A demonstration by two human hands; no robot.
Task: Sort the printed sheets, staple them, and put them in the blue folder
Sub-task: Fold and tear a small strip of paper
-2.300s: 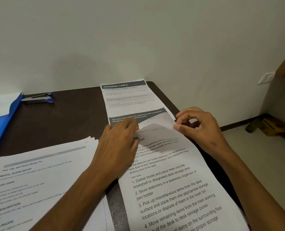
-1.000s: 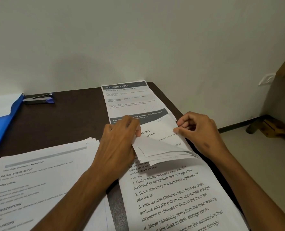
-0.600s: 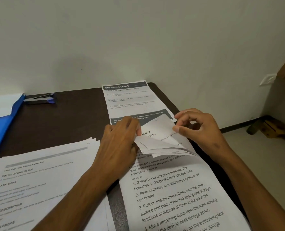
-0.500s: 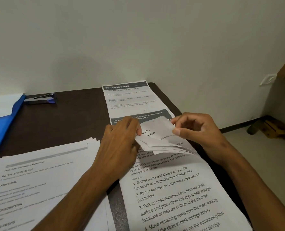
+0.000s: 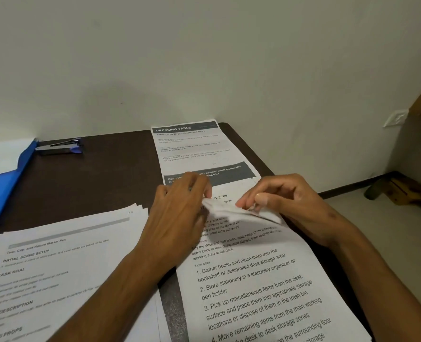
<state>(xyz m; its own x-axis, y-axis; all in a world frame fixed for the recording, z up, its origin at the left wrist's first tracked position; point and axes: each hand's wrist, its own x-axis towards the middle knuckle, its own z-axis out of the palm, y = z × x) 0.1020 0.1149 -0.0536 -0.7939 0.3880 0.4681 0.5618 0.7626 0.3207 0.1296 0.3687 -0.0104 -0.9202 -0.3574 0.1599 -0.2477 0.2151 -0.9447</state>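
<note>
Both hands pinch the bent-up top corners of the sheets (image 5: 254,287), near the stapler (image 5: 59,146): left hand (image 5: 180,215), right hand (image 5: 286,203). Paper is thin, light and floppy; it creases easily, so hold edges gently.

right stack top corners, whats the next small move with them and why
Probably peel one sheet off: both the left hand and right hand pinch the lifted top corners of the right stack, which is still unsorted, and the stapler sits untouched.
</note>
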